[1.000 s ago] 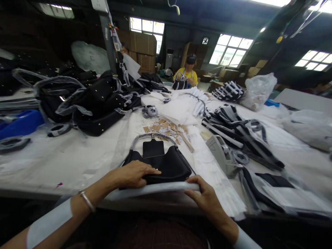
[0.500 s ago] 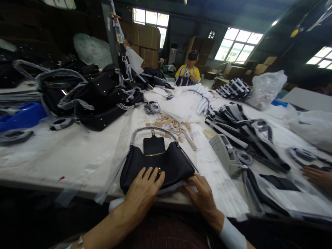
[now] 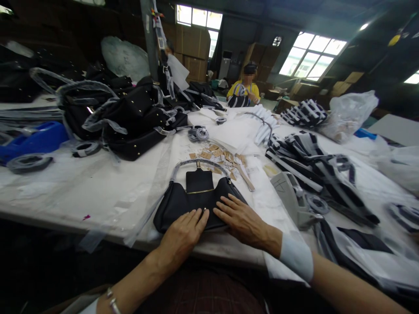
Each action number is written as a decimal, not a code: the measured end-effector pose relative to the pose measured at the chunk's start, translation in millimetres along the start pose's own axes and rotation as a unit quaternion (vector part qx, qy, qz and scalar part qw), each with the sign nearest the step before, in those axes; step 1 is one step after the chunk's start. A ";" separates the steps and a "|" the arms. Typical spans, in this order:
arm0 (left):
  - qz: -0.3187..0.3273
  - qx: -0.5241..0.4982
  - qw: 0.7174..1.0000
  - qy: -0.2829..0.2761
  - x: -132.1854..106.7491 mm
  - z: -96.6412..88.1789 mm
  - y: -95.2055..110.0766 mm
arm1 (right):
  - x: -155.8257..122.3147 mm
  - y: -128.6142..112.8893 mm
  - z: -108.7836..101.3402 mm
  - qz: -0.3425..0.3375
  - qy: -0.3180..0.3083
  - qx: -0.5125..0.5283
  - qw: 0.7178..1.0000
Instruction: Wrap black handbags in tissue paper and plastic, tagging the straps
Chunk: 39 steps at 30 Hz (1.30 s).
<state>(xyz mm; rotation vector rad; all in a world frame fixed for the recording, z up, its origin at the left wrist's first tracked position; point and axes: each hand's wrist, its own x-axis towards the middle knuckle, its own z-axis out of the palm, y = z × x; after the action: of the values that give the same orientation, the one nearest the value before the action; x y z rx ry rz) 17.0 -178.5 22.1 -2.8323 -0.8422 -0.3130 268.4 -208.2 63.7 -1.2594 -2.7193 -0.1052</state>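
A black handbag (image 3: 176, 203) lies flat near the table's front edge, its wrapped handle (image 3: 178, 165) pointing away from me. Its flap (image 3: 199, 181) is folded back and has a gold-coloured edge. My left hand (image 3: 185, 229) rests on the lower middle of the bag, fingers stretched, beside a small gold clasp (image 3: 205, 209). On the bag's right half lies my right hand (image 3: 240, 218), palm down with the fingers spread. Neither hand grips anything. Just beyond the handle, brown paper tags (image 3: 225, 156) are scattered.
Black bags (image 3: 131, 117) are heaped at the left near a blue container (image 3: 36, 139). A grey tape dispenser (image 3: 288, 196) stands at the right, with striped wrapped straps (image 3: 314, 161) behind it. Across the table is a person in yellow (image 3: 244, 89).
My right hand has moved from the bag's lower right corner up onto its front. My left hand stays on the bag, slightly lower. The view has shifted a little.
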 end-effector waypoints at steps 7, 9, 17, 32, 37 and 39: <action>-0.079 0.031 0.996 -0.003 -24.0 4.2 -19.8 | -3.0 12.5 10.1 -0.043 -0.024 0.005 0.999; -0.073 0.051 0.995 0.044 -29.1 9.7 -15.3 | -8.0 10.8 21.3 -0.027 0.014 -0.010 0.999; -0.050 0.086 0.989 0.112 -35.1 19.0 -2.2 | -12.7 -18.2 50.3 0.070 0.044 -0.017 0.996; -0.082 -0.021 0.988 0.130 -29.1 15.6 1.4 | 42.1 -27.9 51.7 -0.026 -0.038 0.023 0.999; -0.177 -0.153 0.970 -0.066 43.5 -54.7 -8.4 | 39.2 -31.7 66.8 -0.014 0.009 0.030 0.999; -0.196 -0.170 0.966 -0.016 87.0 -68.4 -17.3 | 41.6 -33.9 66.0 -0.006 0.022 0.047 0.999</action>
<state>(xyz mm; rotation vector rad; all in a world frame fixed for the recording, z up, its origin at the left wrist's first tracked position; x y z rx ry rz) 68.3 -134.3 111.3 -2.9594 -1.4893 -0.5075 209.4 -190.7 4.9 -1.2014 -2.6608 -0.0046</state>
